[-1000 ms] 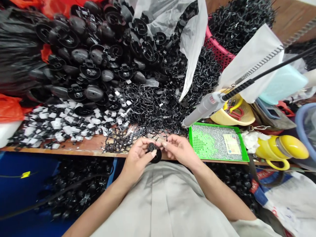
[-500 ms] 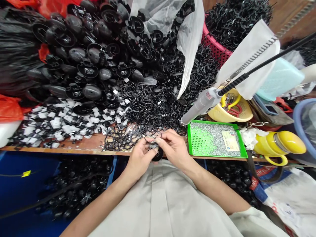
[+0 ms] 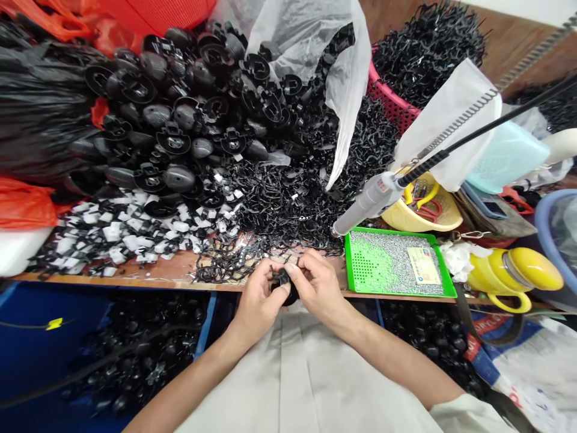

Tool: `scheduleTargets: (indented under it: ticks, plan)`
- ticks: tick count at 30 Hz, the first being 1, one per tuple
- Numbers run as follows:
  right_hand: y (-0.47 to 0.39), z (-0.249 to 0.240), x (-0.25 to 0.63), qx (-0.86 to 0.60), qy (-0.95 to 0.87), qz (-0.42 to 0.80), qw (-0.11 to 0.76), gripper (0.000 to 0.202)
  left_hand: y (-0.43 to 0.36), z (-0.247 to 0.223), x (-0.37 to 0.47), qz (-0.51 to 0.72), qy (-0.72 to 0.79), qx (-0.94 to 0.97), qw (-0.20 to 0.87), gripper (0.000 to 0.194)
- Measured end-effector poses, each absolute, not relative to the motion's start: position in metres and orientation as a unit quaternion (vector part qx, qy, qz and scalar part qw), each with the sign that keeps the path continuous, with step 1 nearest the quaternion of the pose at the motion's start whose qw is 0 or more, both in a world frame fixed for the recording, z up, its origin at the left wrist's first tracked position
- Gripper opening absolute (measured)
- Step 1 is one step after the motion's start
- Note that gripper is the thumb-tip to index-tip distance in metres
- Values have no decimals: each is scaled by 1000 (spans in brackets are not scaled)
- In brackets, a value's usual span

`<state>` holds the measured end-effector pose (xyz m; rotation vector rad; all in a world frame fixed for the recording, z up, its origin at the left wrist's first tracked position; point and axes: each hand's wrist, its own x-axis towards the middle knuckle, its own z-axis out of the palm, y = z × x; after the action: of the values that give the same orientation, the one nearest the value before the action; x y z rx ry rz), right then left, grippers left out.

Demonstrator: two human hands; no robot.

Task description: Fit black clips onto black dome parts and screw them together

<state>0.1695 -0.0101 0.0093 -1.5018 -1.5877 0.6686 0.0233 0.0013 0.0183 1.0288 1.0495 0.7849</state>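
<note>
At the table's front edge, my left hand (image 3: 261, 296) is closed round a round black part (image 3: 288, 293), its thumb pressed on top. My right hand (image 3: 318, 285) meets it from the right, thumb and index finger pinched at the upper end of the same part. Whether a smaller piece sits between those fingertips is too small to tell. Just beyond both hands lie thin black strips (image 3: 225, 258). To the right of my right hand is a green tray (image 3: 348, 264) of small metal pieces. A grey electric screwdriver (image 3: 365, 204) hangs above the tray's back left corner.
Black round housings (image 3: 180, 177) and white-and-black pieces (image 3: 119, 231) are heaped at the left. Dark small parts fill the middle. On the right are a yellow bowl (image 3: 444, 219) with pliers, a yellow flask (image 3: 491, 270) and a pink basket (image 3: 390, 99). Blue bins (image 3: 27, 343) stand below the edge.
The whole view has shifted slightly, so things appear lower. My hands remain together on the black part, with the fingers slightly rearranged at its top.
</note>
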Motion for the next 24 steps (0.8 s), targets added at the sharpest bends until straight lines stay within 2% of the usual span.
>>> scheduleTargets:
  ticks: [5, 11, 15, 19, 24]
  plan:
    - [-8, 13, 171, -600, -657, 265, 371, 30, 2, 14, 18, 339, 465, 431, 695, 17]
    - [-13, 1, 171, -609, -639, 282, 377, 31, 1, 12, 16, 305, 442, 460, 707, 16]
    - [-16, 2, 172, -609, -651, 262, 371, 30, 1, 11, 18, 295, 458, 499, 674, 18]
    - [-11, 16, 178, -624, -687, 230, 294, 28, 3, 7, 18, 291, 482, 515, 647, 18]
    - [-6, 28, 185, -611, -707, 272, 230, 29, 1, 5, 18, 270, 449, 460, 717, 20]
